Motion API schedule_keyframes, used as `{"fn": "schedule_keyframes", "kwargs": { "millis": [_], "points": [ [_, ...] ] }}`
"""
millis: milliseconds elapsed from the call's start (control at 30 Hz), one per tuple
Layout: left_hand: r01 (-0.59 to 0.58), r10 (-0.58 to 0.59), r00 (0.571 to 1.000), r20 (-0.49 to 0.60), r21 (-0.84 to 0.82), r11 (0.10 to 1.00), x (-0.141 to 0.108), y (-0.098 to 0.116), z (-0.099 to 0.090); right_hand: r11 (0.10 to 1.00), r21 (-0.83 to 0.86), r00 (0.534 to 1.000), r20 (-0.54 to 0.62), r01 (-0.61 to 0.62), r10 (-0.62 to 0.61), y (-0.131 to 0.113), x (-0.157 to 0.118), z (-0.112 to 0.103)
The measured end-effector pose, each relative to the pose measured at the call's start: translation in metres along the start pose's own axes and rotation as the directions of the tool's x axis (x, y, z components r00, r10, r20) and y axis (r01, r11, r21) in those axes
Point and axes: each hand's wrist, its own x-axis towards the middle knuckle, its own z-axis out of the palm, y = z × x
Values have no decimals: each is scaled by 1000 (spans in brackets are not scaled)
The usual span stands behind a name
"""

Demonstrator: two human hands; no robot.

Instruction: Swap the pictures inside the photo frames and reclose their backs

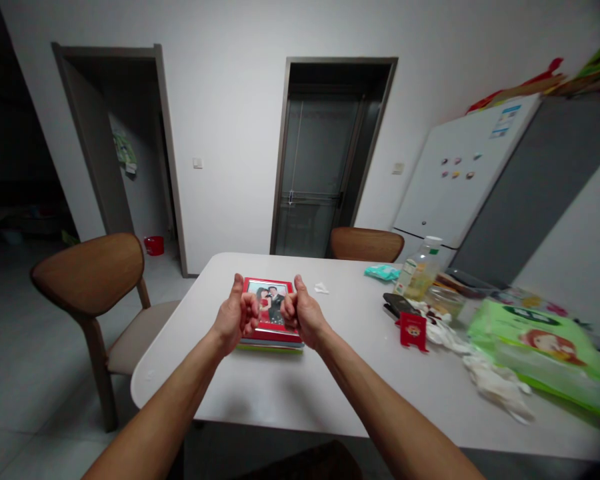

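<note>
A red picture frame with a photo of two people lies on a low stack with grey-blue and yellow-green edges, on the white table. Over its left side is my left hand, fingers curled in and thumb pointing up. My right hand mirrors it over the right side, also closed with the thumb raised. Nothing shows in either hand. Whether the fingers touch the frame I cannot tell. Just beyond my right hand a small white scrap lies on the table.
On the table's right side are a clear bottle, a dark wallet-like item, a red card, crumpled tissues and a green tissue pack. Wooden chairs stand left and behind. A fridge stands right.
</note>
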Motion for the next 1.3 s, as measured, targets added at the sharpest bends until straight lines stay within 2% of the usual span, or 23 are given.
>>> {"fn": "schedule_keyframes", "kwargs": {
  "millis": [100, 200, 267, 333, 367, 400, 467, 533, 567, 633, 700, 833, 933, 1000, 1100, 1200, 1300],
  "points": [
    [15, -15, 999, 40, 12, 1000, 2, 0, 5, 999, -7, 996, 71, -45, 46, -5, -1, 10],
    [45, -45, 999, 19, 22, 999, 4, -7, 6, 997, -54, 993, 98, -54, 59, 0, 0, 14],
    [86, -86, 996, -19, 37, 996, 5, -15, 2, 990, -142, 997, 77, -21, 32, 7, 2, 11],
    [149, -146, 988, -52, 60, 987, 5, -28, -4, 938, -341, 998, -2, 59, -64, 16, 6, 3],
    [186, -182, 981, -64, 69, 980, 4, -36, -7, 870, -481, 988, -46, 107, -147, 21, 7, -3],
    [222, -217, 973, -73, 74, 972, 4, -46, -11, 765, -626, 967, -71, 148, -244, 27, 8, -10],
    [281, -275, 957, -88, 69, 957, 2, -67, -17, 491, -851, 918, -26, 188, -397, 40, 8, -25],
    [299, -292, 950, -114, 46, 953, 1, -87, -21, 249, -942, 902, 106, 226, -418, 54, 6, -38],
    [292, -286, 950, -128, 29, 956, 2, -96, -22, 163, -953, 904, 173, 254, -392, 61, 4, -44],
    [266, -264, 952, -157, -3, 964, 5, -109, -22, 58, -950, 901, 271, 307, -339, 74, 4, -53],
    [249, -249, 951, -185, -27, 968, 10, -116, -21, 15, -937, 885, 323, 348, -336, 82, 9, -58],
    [235, -239, 943, -232, -47, 971, 23, -119, -19, -10, -915, 854, 381, 404, -354, 87, 28, -63],
    [210, -214, 944, -252, -44, 977, 29, -117, -18, -15, -914, 858, 385, 405, -338, 83, 35, -61],
    [189, -192, 949, -248, -38, 981, 31, -115, -18, -9, -911, 856, 391, 413, -338, 81, 31, -58],
    [116, -121, 962, -244, -32, 993, 26, -110, -14, 31, -902, 841, 389, 431, -375, 81, 11, -50],
    [-11, 10, 958, -285, -3, 1000, 12, -102, -5, 159, -888, 840, 332, 432, -429, 82, -18, -43],
    [-111, 127, 933, -336, 65, 992, -11, -91, 7, 399, -814, 872, 241, 421, -427, 74, -43, -37]
  ]
}}
